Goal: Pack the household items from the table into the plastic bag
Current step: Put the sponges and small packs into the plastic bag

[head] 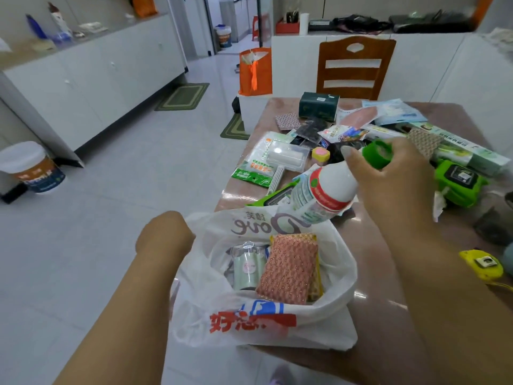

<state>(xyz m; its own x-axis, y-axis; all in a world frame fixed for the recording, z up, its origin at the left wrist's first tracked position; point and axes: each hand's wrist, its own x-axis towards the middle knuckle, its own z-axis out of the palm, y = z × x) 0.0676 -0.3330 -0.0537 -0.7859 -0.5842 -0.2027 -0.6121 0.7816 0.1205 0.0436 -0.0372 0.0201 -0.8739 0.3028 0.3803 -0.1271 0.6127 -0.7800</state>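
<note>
Bottle going into bag, right hand carrying it, left hand holding bag open.

Plastic bag (pixel 263 320) at the near table edge, mouth open; inside it a pink scouring sponge (pixel 288 269) and a pale green jar (pixel 248 269). Left hand (pixel 166 234) at the bag's left rim, fingers hidden, likely gripping the rim, can't confirm. Right hand (pixel 388 176) closed around the neck of the white bottle (pixel 324 193) just below its green cap (pixel 379 154), bottle tilted base-down over the bag's far rim. Best: lower base-first into the gap beside the sponge, keep the rim pulled wide. Beyond the bag: lint roller pack (pixel 273 161), green tissue box (pixel 319 105).
</note>
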